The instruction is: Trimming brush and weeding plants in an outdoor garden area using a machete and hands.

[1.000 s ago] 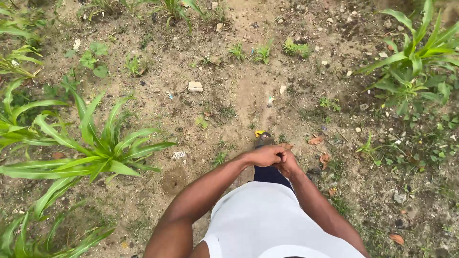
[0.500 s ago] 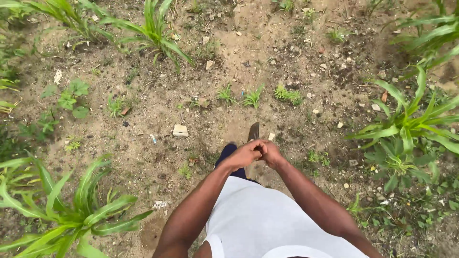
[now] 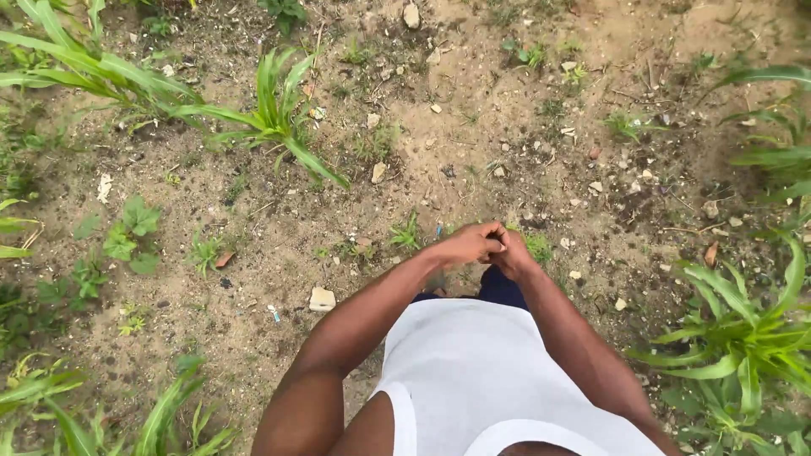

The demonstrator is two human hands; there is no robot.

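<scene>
My left hand [image 3: 465, 247] and my right hand [image 3: 513, 256] are joined in front of my waist, above bare sandy soil. The left hand's fingers curl over the right hand's fingers. Nothing shows inside either hand, though the clasp hides both palms. Both forearms reach forward from my white sleeveless top [image 3: 473, 371]. A strip of dark trousers [image 3: 500, 289] shows just below the hands. Nearest on the ground are a few small green weeds [image 3: 408, 234].
Young maize plants stand at the upper left [image 3: 274, 118], far left [image 3: 93, 72], lower left [image 3: 160, 422] and right [image 3: 743, 346]. A pale flat stone [image 3: 322, 298] lies left of my arm. Small stones and dry leaves are scattered over the sandy strip [image 3: 507, 127] between the plants.
The ground has slid down the frame as I move forward; the pale stone is now lower, beside my arm. The foot seen earlier is out of sight. My hands stay clasped.
</scene>
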